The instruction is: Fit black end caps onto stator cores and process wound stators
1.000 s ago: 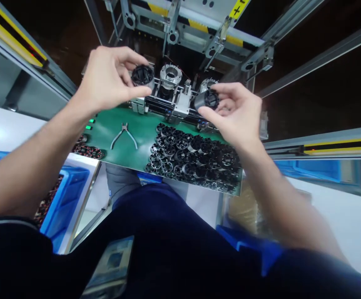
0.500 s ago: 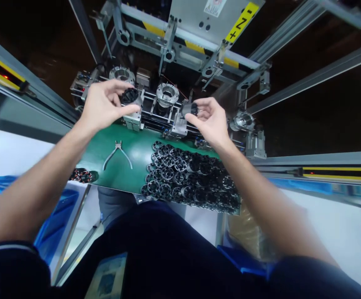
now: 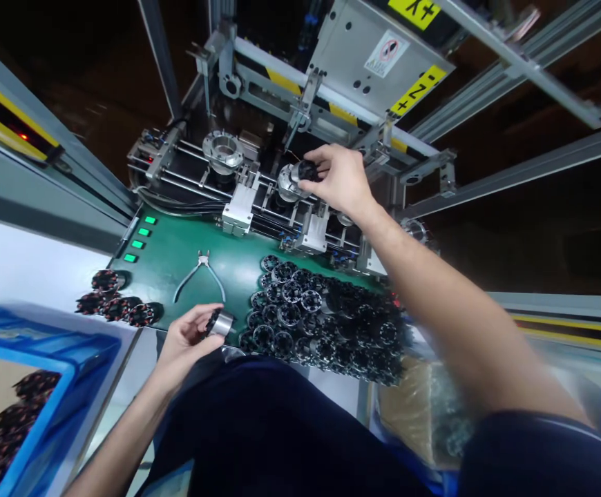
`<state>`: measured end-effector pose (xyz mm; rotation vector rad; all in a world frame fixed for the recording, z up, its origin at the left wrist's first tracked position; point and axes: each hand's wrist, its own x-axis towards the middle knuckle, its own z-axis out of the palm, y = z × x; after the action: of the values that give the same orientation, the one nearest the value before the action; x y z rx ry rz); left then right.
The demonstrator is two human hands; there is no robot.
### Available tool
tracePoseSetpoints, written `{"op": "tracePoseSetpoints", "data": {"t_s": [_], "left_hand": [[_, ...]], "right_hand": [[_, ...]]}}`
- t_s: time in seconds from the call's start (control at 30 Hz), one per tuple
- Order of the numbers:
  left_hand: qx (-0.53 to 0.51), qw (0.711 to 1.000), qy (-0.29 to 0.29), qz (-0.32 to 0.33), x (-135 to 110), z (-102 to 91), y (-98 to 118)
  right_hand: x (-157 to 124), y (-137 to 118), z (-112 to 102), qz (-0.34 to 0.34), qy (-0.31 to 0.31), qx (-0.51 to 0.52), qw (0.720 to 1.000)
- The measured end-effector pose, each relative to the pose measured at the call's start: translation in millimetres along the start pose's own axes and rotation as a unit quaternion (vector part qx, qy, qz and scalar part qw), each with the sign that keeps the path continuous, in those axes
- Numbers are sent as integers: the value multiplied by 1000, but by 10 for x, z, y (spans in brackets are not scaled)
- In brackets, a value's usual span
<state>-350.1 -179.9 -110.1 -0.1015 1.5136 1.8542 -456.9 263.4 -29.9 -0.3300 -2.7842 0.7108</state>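
Note:
My left hand (image 3: 189,339) grips a motor stator core (image 3: 222,322), a short steel cylinder with a black toothed end, low over the front edge of the green bench. In my right hand (image 3: 342,181) is another black stator core (image 3: 307,171), pinched at the middle ring fixture (image 3: 287,183) of the machine. Whether that core touches the ring I cannot tell. A second ring fixture (image 3: 222,152) stands to the left. Diagonal cutters (image 3: 204,259) with spread handles lie on the green bench (image 3: 176,241) beyond my left hand.
Many similar stator cores (image 3: 290,314) are massed on the bench at right. Several cores with reddish windings (image 3: 117,308) lie at the left corner, near green-lit buttons (image 3: 137,244). A blue crate (image 3: 72,373) holds more. Yellow-black sensor bars (image 3: 10,117) flank the machine.
My left hand has come down from the fixtures to the bench's front edge with its core. My right hand has shifted to the middle ring with its core. The camera view has turned.

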Motion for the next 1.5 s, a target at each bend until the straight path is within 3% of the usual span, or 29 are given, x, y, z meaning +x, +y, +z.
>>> {"op": "tracePoseSetpoints", "data": {"t_s": [0.13, 0.27, 0.43, 0.57, 0.67, 0.73, 0.77, 0.87, 0.93, 1.0, 1.07, 1.13, 1.23, 1.37, 1.5], "left_hand": [[-43, 998, 37, -31, -164, -237, -129], [-72, 994, 69, -33, -175, -309, -110], [-132, 989, 74, -1, -104, -124, 123], [-166, 984, 65, 10, -145, 54, 353], [-174, 984, 32, 21, -211, 136, 489], [-179, 983, 8, 28, -247, 183, 562], [-180, 983, -4, 31, -258, 207, 594], [-173, 983, -38, 48, -261, 281, 653], [-164, 983, -56, 67, -222, 299, 640], [-145, 982, -68, 99, -131, 261, 557], [-75, 985, -63, 140, 11, 159, 393], [97, 979, -28, 175, 182, 23, 163], [343, 922, 31, 177, 408, -157, -216], [425, 886, 49, 177, 544, -250, -566], [469, 861, 51, 190, 570, -242, -697]], "right_hand": [[152, 4, -35, -38, -67, -86, 993], [375, 60, -159, -54, -131, -102, 985], [528, 134, -149, -36, -156, -74, 984], [207, 54, 18, -37, -140, -120, 982], [-243, -301, 48, -61, -104, -91, 989], [-582, -712, -1, -95, -80, 17, 992], [-752, -954, -34, -110, -119, 87, 983], [-1204, -1671, -92, -150, -267, 274, 912], [-1389, -1994, -72, -152, -287, 301, 897], [-1414, -2117, -30, -152, -273, 274, 910], [-1240, -2072, 11, -154, -246, 218, 932], [-866, -1944, 61, -144, -202, 152, 957], [-80, -1742, 223, -102, -112, 37, 988], [801, -1528, 565, -78, -36, -111, 990], [1112, -1385, 781, -102, -71, -172, 977]]}}
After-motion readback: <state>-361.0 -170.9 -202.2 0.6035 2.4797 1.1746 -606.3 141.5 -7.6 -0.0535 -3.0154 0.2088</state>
